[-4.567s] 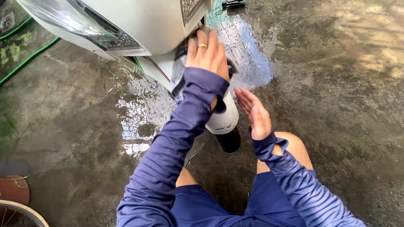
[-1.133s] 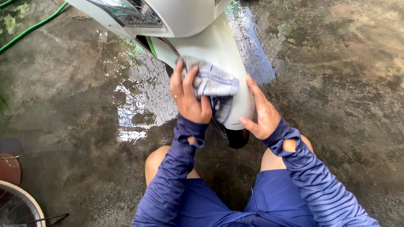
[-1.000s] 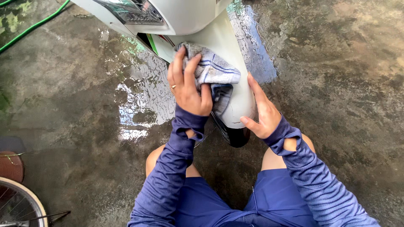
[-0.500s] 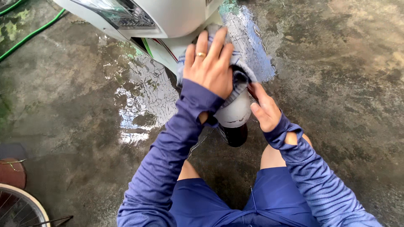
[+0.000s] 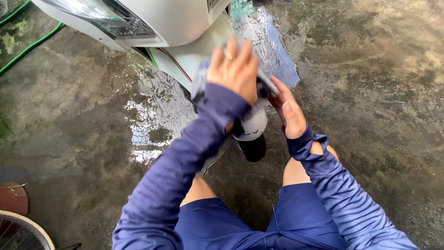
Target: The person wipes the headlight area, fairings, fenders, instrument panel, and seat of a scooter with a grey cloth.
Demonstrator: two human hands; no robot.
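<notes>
Two hands working low at the front of a white scooter [image 5: 185,28], over wet concrete ground [image 5: 370,92]. Starting at the far left: a green hose [image 5: 32,46] running across the damp floor, a reddish-brown round object [image 5: 14,199] sitting near the left edge, and part of a bicycle wheel [image 5: 23,234] showing in the near left corner. Moving right: a puddle [image 5: 152,120] shining beside the scooter, and the headlight [image 5: 106,16] slanting above it. At centre: left hand [image 5: 233,69], ring on one finger, pressing flat with fingers spread over a grey cloth [image 5: 201,83], pinning it against the white front fender [image 5: 254,122]; cloth edges peeking out on either side of the palm, blurred. Below the fender, the dark front tyre [image 5: 253,149] meeting the ground. Just right of that: right hand [image 5: 289,111] lying open against the fender's side, fingers straight and close together, thumb apart, gripping nothing visible. Nearest the camera: blue sleeves [image 5: 175,176], blue shorts [image 5: 240,222] and a bare knee [image 5: 296,169], crouching.
</notes>
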